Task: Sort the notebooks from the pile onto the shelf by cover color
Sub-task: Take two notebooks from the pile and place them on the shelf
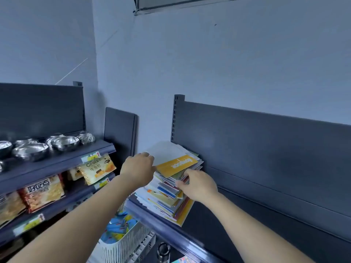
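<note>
Nearest, bottom edge: one white slatted plastic basket (123, 245). Contents: small blue and yellow packets (117, 228), heaped, too many and too blurred to count. Just right of it, one dark cylindrical object (163, 251), type not identifiable.

Two bare forearms reach up and forward to the pile of notebooks (167, 198), which is tall and uneven with thin covers in mixed colours. It sits on the dark grey metal shelf (218, 230), at the shelf's left end near its front lip. The number of notebooks cannot be told; there are many, with edges splayed.

Left hand (138, 170): fingers curled round the left edge of the pile's upper part. The fingertips are hidden against the white cover (167, 150) that lies on top at the back.

Right hand (197, 185): fingers narrow and tucked into the pile's right side, pinching covers just beneath the yellow notebook with white lettering (176, 165). That notebook lies uppermost at the front, partly over the white cover.

Behind the pile: dark grey back panel (266, 149) with a slotted upright (175, 118) at its left.

Further left, a separate dark shelving unit (57, 162):
- Lower tiers: at least four snack bags (43, 190), orange and yellow, and four price tags on the lips.
- Top tier: at least six shiny steel bowls (65, 142), open side up, contents not visible.

Farthest: pale blue-grey wall (209, 63).
</note>
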A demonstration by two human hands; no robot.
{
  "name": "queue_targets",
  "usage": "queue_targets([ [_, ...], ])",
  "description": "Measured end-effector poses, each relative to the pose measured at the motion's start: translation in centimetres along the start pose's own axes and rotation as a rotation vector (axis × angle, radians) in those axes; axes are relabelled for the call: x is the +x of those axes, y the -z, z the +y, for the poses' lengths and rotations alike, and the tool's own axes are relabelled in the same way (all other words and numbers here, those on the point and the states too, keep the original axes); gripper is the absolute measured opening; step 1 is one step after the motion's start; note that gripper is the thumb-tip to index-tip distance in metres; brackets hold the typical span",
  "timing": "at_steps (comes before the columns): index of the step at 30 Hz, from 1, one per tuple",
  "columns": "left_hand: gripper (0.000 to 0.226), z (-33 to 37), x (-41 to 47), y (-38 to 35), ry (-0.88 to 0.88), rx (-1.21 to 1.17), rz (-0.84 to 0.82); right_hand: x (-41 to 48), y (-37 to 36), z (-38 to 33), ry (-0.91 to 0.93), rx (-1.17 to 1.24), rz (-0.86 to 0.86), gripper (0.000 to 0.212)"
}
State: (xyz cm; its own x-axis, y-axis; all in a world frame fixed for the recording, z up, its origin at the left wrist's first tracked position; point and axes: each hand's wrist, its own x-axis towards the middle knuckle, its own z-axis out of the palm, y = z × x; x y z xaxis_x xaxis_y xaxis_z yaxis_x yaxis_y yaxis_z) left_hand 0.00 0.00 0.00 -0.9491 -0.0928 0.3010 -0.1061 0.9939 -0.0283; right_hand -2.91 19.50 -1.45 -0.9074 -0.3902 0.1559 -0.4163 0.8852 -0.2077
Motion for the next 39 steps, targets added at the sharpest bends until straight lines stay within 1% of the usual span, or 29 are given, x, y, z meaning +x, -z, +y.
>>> queue_targets([
  [4, 0.044, -1.3, 3.4, -1.5, 0.052, 0.005, -0.074, 3.2, -1.4, 0.0, -0.142, 0.163, -0.071, 0.06],
  [8, 0.044, -2.1, 6.2, -2.8, 0.043, 0.031, -0.139, 6.1, -2.6, 0.1, -0.272, 0.328, -0.095, 0.074],
  [10, 0.049, -2.3, 7.1, -3.4, 0.023, 0.061, -0.126, 7.0, -3.3, 0.4, -0.343, 0.476, -0.109, 0.077],
  [13, 0.06, -2.3, 8.0, -3.7, -0.006, 0.028, -0.073, 8.3, -4.5, 0.6, -0.45, 0.777, -0.07, 0.084],
  [15, 0.055, -2.3, 8.7, -4.0, -0.01, -0.038, -0.061, 9.4, -5.3, 1.1, -0.523, 0.913, -0.036, 0.086],
  [16, 0.049, -2.3, 9.1, -4.1, -0.006, -0.067, -0.058, 9.8, -5.4, 1.4, -0.548, 0.965, -0.027, 0.077],
  [19, 0.035, -2.4, 10.0, -4.9, 0.003, -0.098, -0.044, 10.9, -5.0, 2.1, -0.596, 1.071, 0.044, 0.028],
  [20, 0.033, -2.3, 10.3, -5.2, 0.003, -0.1, -0.049, 11.2, -4.8, 2.3, -0.618, 1.095, 0.064, 0.017],
  [21, 0.032, -2.2, 10.5, -5.4, 0.004, -0.087, -0.057, 11.4, -4.7, 2.5, -0.644, 1.117, 0.087, 0.012],
  [24, 0.034, -1.5, 11.1, -5.3, 0.006, -0.019, -0.085, 11.6, -4.4, 3.0, -0.703, 1.171, 0.112, 0.018],
  [27, 0.037, -0.9, 11.8, -5.0, 0.031, -0.004, -0.117, 11.6, -4.0, 3.6, -0.741, 1.27, 0.079, 0.015],
  [29, 0.038, -0.7, 12.3, -4.7, 0.083, -0.028, -0.154, 11.5, -3.7, 3.9, -0.757, 1.308, 0.055, 0.009],
  [32, 0.047, -0.5, 13.0, -3.9, 0.181, -0.124, -0.267, 11.5, -3.6, 4.3, -0.754, 1.355, 0.046, 0.009],
  [34, 0.048, -0.2, 13.4, -3.7, 0.242, -0.211, -0.319, 11.4, -3.6, 4.4, -0.735, 1.387, 0.043, 0.011],
  [37, 0.028, 0.5, 13.5, -4.2, 0.256, -0.263, -0.235, 11.0, -3.4, 4.2, -0.655, 1.396, 0.051, 0.011],
  [39, 0.023, 1.0, 13.5, -4.4, 0.253, -0.346, -0.164, 11.0, -3.3, 4.0, -0.582, 1.359, 0.116, 0.011],
])
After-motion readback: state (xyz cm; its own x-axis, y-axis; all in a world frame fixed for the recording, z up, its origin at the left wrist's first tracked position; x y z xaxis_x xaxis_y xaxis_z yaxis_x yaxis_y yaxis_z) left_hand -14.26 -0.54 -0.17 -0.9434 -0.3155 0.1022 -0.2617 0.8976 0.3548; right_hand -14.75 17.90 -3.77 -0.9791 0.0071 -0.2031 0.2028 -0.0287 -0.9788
